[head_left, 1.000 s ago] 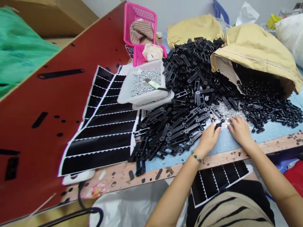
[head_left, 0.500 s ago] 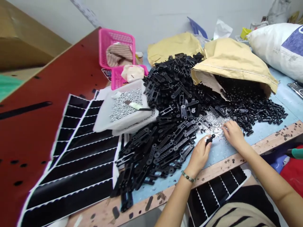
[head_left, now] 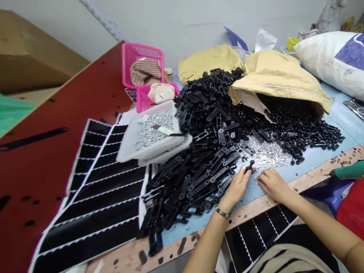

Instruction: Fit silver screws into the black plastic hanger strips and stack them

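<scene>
Between its thumb and fingers, my left hand (head_left: 238, 184) pinches a small black plastic part (head_left: 250, 166) with a knobbed end that points up. My right hand (head_left: 271, 184) rests low over the blue tabletop near the wooden edge, fingers bent together. Small silvery metal pieces (head_left: 256, 179) lie at its fingertips; whether they are gripped or only touched is hard to see. Just beyond both hands spreads a heap of tiny silvery hardware (head_left: 269, 151). To the left of my left hand is a large pile of black slotted plastic parts (head_left: 199, 178).
An open paper sack (head_left: 280, 72) spills small black parts at the back. White plastic trays (head_left: 127, 146) hold metal pins and a pale-handled tool. Pink baskets (head_left: 143, 49) stand behind. A green-handled tool (head_left: 351, 170) juts in at right. Black strips on white sheets (head_left: 93, 204) lie left.
My right hand has drawn back from the metal heap toward the table's edge and my left hand, with small metal pieces at its fingertips. My left hand still holds the black part, now tilted more upright.
</scene>
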The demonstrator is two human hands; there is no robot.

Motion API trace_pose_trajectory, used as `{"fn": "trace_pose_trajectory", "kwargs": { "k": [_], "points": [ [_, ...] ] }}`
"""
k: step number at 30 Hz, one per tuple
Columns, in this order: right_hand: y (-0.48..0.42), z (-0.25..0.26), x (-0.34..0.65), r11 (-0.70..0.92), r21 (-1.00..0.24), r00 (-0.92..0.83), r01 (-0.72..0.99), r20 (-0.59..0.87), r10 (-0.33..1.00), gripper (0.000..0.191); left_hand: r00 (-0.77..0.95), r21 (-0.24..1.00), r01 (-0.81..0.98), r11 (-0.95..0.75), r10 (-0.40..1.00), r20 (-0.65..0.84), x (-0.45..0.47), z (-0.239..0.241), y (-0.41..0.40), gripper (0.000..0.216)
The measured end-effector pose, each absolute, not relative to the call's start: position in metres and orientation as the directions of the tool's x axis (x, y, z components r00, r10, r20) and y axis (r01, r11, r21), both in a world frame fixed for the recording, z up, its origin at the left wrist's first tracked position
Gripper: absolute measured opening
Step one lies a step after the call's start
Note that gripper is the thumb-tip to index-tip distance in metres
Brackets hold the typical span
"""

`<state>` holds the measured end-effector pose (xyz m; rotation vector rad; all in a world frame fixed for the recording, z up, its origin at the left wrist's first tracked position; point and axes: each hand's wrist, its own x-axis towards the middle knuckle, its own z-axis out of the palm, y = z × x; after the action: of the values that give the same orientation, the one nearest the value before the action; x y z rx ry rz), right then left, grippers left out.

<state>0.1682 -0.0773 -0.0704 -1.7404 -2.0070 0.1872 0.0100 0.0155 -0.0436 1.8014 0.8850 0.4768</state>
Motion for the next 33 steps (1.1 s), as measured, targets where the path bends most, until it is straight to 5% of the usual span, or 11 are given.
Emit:
{"fn": "trace_pose_trajectory", "kwargs": {
  "k": [7, 11, 16, 33],
  "points": [
    [-0.079, -0.067, 0.167, 0.170, -0.410, -0.080, 0.896, 0.228, 0.970, 0.017, 0.441, 0.923, 0.376, -0.079, 0.892, -0.103, -0.018, -0.038, 0.001, 0.029],
    [-0.076, -0.070, 0.171, 0.129, -0.367, -0.043, 0.921, 0.234, 0.971, 0.013, 0.539, 0.851, 0.423, -0.312, 0.842, 0.040, -0.012, -0.032, 0.000, 0.019],
    [-0.084, -0.069, 0.185, 0.166, -0.504, -0.010, 0.848, 0.297, 0.955, 0.020, 0.750, 0.660, 0.441, -0.608, 0.653, 0.101, 0.002, -0.041, 0.001, 0.019],
    [-0.080, -0.080, 0.187, 0.326, -0.515, -0.115, 0.793, 0.399, 0.910, 0.015, 0.830, 0.492, 0.414, -0.765, 0.540, 0.142, 0.006, -0.054, 0.015, 0.016]
  ]
}}
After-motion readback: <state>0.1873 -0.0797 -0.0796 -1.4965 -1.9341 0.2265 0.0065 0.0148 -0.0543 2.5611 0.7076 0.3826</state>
